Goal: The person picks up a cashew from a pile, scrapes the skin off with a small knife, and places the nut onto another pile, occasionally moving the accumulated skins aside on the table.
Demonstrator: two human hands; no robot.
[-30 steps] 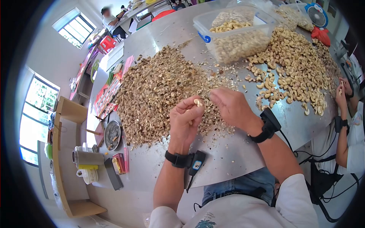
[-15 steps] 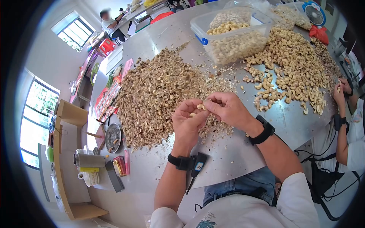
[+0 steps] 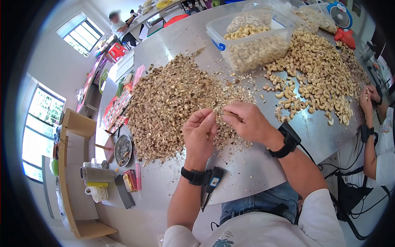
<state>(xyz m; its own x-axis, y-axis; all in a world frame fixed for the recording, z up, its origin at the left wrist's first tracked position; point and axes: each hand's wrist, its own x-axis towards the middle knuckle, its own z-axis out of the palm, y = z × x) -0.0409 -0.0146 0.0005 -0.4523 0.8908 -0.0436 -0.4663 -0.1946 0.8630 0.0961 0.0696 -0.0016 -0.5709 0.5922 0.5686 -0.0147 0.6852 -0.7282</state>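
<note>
My left hand (image 3: pixel 199 133) is closed above the front edge of a broad heap of brown shell bits (image 3: pixel 168 103), its thumb and forefinger pinching a small pale piece. Just right of it, slightly apart, my right hand (image 3: pixel 247 121) is closed too, thumb against curled fingers; what it holds, if anything, is hidden. Pale cashews (image 3: pixel 317 78) lie in a pile at the right of the metal table (image 3: pixel 242 173). Behind my hands stands a clear plastic box (image 3: pixel 257 49) with more cashews in it.
A co-worker's hands (image 3: pixel 370 95) are at the right edge. On the left are a metal dish (image 3: pixel 122 150), a metal cup (image 3: pixel 96 174) and a dark box (image 3: pixel 124 191). At the back right stand a blue fan (image 3: pixel 340 15) and a red bag (image 3: pixel 345 38). Another person (image 3: pixel 119 26) sits far back.
My hands have moved slightly apart. The cashew pieces seen between my fingers before no longer show clearly, and my left fingers have curled inward more.
</note>
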